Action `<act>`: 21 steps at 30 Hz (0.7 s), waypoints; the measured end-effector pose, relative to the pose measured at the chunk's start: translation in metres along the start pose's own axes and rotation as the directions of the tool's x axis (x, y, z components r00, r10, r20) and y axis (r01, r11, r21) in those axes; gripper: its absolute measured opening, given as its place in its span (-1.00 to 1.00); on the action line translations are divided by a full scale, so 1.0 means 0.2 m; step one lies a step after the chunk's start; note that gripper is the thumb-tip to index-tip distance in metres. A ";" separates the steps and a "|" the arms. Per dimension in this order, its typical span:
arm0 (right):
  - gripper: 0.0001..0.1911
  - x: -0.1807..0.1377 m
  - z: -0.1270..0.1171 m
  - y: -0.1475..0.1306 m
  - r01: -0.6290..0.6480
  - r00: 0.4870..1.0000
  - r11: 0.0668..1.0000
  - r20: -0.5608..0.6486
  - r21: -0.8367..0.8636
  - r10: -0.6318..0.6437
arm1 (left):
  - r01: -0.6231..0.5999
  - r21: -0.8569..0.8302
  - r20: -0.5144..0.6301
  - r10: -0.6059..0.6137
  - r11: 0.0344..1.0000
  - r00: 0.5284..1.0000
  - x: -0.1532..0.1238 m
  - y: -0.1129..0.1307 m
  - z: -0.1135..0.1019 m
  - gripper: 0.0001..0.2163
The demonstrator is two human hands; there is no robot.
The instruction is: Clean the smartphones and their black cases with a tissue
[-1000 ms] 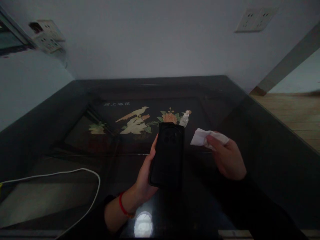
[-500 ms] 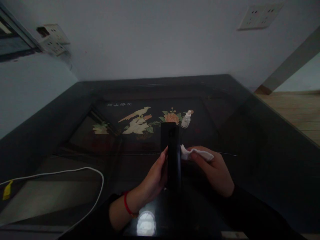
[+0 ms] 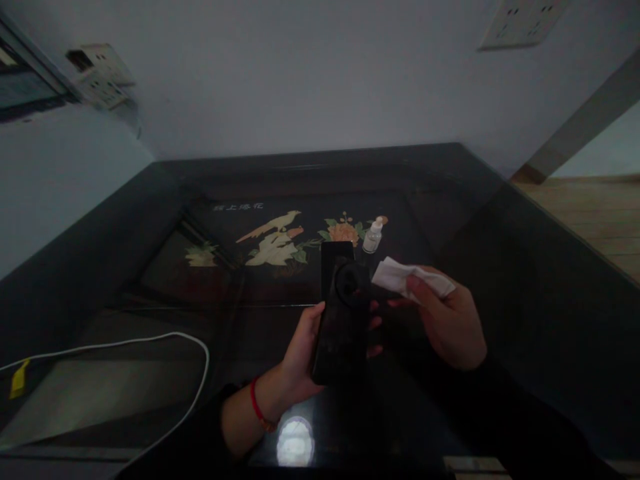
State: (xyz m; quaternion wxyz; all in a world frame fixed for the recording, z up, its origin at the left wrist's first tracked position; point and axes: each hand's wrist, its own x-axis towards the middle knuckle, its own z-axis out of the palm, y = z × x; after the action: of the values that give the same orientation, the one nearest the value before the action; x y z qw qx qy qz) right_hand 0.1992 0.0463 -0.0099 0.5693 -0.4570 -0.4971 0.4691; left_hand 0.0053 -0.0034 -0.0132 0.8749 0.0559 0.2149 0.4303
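And there was the black phone (image 3: 341, 340), wrapped in the grip of the left hand (image 3: 301, 357) above the desk (image 3: 500, 267), long axis running toward the far edge; just beside its upper right side, the right hand (image 3: 455, 327) pinched a white cloth (image 3: 393, 275)!

table (image 3: 505, 267): dark, glossy, round reflection (image 3: 295, 442) at near edge | surface picture: pale bird (image 3: 274, 225), leaves (image 3: 300, 256), orange flower (image 3: 343, 233), characters (image 3: 238, 207) at upper left | small clear bottle (image 3: 372, 240), white top: upright, just right of flower | flat black slab (image 3: 328, 263): below flower, partly hidden | white cable (image 3: 175, 334): curving across left side, yellow tag (image 3: 19, 380) beside it
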 end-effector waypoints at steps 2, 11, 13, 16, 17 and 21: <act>-0.82 0.03 -0.01 0.02 0.074 0.992 0.997 -0.106 0.029 -0.071 | 0.054 -0.018 0.050 -0.053 0.998 0.997 0.00 0.00 0.01 -0.55; -0.56 -0.05 0.06 -0.07 0.743 0.669 0.526 0.467 -0.415 -0.578 | 0.252 0.031 0.031 -0.252 0.967 0.967 -0.01 -0.03 -0.02 -0.56; -0.54 -0.05 0.07 -0.07 0.818 0.574 0.451 0.552 -0.357 -0.604 | 0.281 0.023 -0.003 -0.281 0.959 0.960 -0.01 -0.04 -0.03 -0.50; -0.53 -0.04 0.06 -0.05 0.846 0.534 0.393 0.578 -0.362 -0.617 | 0.290 0.018 -0.004 -0.290 0.957 0.957 0.00 -0.04 -0.04 -0.47; -0.53 -0.04 0.06 -0.05 0.835 0.550 0.386 0.564 -0.393 -0.616 | 0.286 0.022 0.013 -0.286 0.958 0.958 0.00 -0.04 -0.04 -0.47; -0.57 -0.03 0.06 -0.05 0.824 0.563 0.361 0.555 -0.437 -0.613 | 0.265 0.025 0.044 -0.266 0.964 0.963 0.01 -0.04 -0.03 -0.49</act>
State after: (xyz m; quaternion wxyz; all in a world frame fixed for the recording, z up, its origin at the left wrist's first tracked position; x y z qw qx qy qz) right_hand 0.1872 0.0391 -0.0007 0.4342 -0.2803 -0.8558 0.0222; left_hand 0.0104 -0.0081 -0.0208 0.9290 0.0451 0.2037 0.3056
